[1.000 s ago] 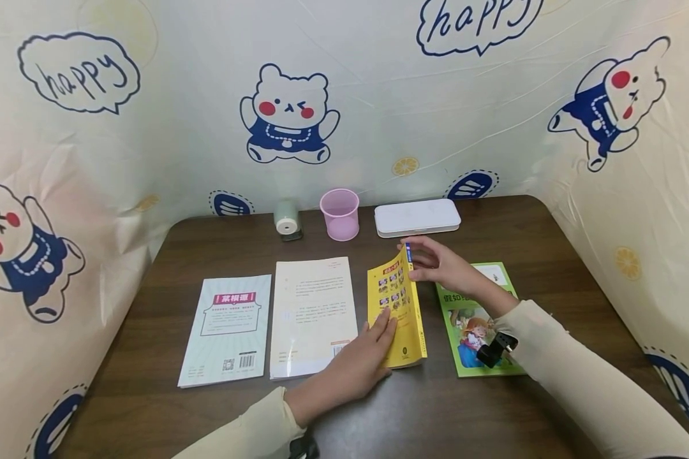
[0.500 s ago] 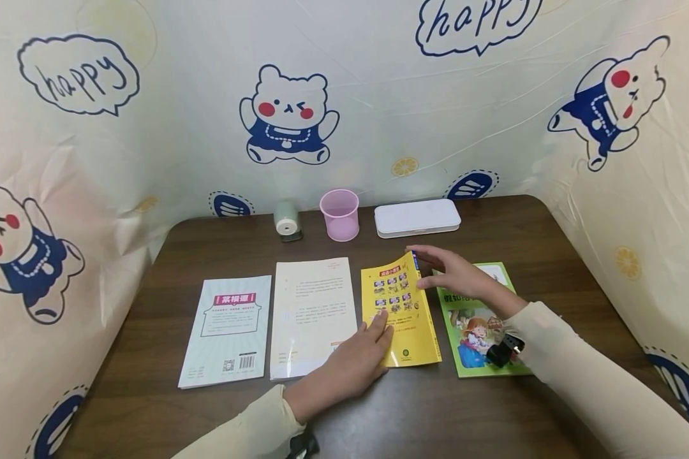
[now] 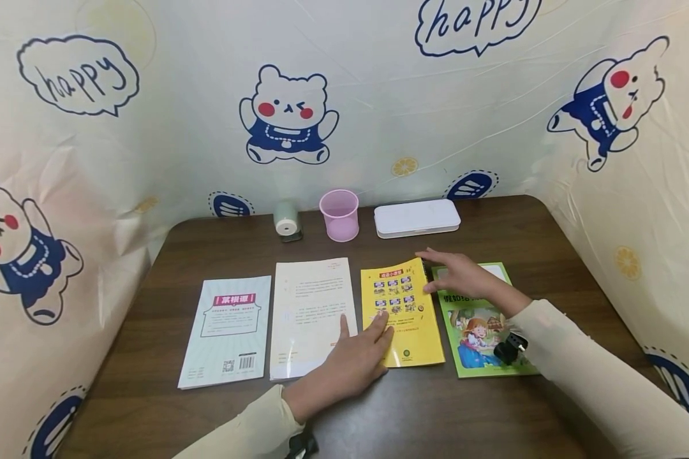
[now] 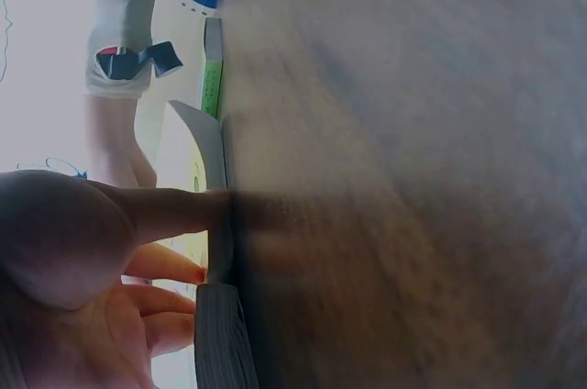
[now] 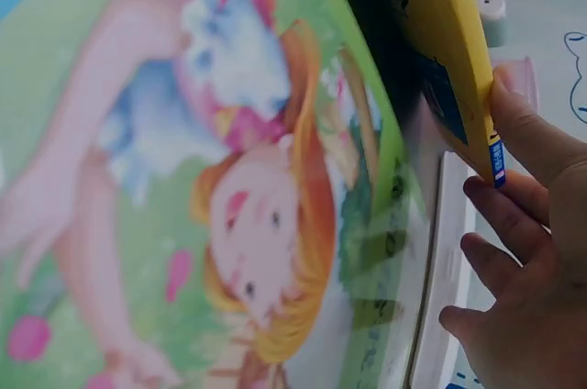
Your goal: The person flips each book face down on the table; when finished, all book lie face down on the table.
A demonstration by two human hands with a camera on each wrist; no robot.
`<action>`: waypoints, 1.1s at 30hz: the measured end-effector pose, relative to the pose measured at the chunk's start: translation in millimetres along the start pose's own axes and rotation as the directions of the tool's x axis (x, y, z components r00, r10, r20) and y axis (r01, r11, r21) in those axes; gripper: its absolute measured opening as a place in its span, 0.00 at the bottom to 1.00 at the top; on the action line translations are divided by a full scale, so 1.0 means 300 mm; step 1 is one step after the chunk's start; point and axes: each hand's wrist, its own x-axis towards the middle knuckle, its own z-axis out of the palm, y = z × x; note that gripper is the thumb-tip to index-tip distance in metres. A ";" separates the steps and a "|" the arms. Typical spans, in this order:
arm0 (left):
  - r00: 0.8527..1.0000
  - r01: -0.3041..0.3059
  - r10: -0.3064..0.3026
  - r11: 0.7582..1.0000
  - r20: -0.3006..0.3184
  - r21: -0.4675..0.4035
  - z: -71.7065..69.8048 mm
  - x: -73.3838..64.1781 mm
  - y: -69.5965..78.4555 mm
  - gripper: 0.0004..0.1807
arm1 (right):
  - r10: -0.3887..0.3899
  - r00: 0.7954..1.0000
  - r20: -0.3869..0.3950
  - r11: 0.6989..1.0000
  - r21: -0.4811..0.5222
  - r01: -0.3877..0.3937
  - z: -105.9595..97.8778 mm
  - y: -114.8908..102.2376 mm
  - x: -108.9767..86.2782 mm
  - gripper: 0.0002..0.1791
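One pale-blue paperback, one cream paperback, one yellow paperback, one green paperback, four in all; one round pink cup, one oblong white case, one pale-green cylindrical object, one brown table

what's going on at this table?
A person has both hands on a yellow book. The left hand rests on its left side, near the lower edge; the right hand pinches its upper right corner, and that side is raised off the table. It sits third from left in a row of four: light-blue book, cream book, yellow, then green book, partly under the right arm.
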 end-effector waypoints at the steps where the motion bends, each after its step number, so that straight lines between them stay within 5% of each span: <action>1: 1.000 0.001 -0.001 1.000 0.002 -0.003 0.000 0.000 0.000 0.36 | 0.003 1.000 0.003 1.000 -0.015 -0.003 0.001 0.003 0.000 0.46; 12: 1.000 0.002 -0.002 0.999 0.006 -0.033 0.004 0.004 -0.012 0.38 | 0.062 0.998 0.027 0.994 -0.093 -0.059 0.030 0.037 0.011 0.45; 33: 1.000 0.003 -0.002 0.997 0.025 -0.076 0.006 0.004 -0.034 0.39 | 0.015 1.000 0.023 0.986 -0.167 -0.011 0.051 0.034 0.032 0.44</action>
